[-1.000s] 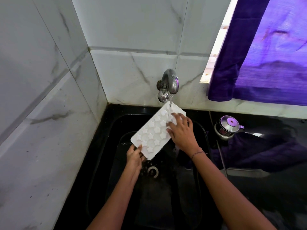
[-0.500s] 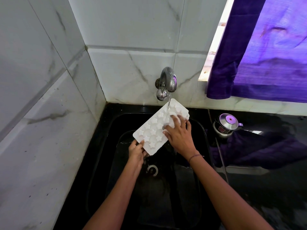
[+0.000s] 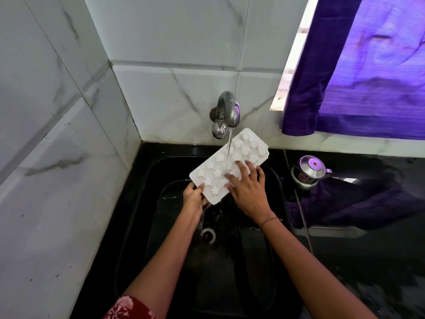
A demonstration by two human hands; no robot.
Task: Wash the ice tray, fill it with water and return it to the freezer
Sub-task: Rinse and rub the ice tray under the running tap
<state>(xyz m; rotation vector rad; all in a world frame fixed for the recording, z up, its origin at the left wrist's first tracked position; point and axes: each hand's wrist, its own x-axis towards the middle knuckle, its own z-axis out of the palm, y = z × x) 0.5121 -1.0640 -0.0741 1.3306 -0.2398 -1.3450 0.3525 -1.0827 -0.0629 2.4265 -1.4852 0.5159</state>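
A white ice tray [image 3: 241, 153] with star-shaped moulds is tilted over the black sink [image 3: 147, 203], its far end up under the steel tap [image 3: 228, 111]. A thin stream of water [image 3: 229, 143] falls from the tap onto the tray's middle. My left hand [image 3: 194, 200] grips the tray's near lower corner. My right hand [image 3: 247, 189] lies flat on the tray's face with fingers spread, covering part of the moulds. Water runs off the low corner toward the drain [image 3: 208, 234].
White marble tiles wall the sink on the left and behind. A small steel pot with a lid [image 3: 309, 172] stands on the black counter to the right, beside a dark purple cloth [image 3: 358, 203]. A purple curtain [image 3: 368, 72] hangs at the upper right.
The tray has shifted a little further under the tap, so the stream now lands nearer its middle. My right hand has slid down the tray's face toward me.
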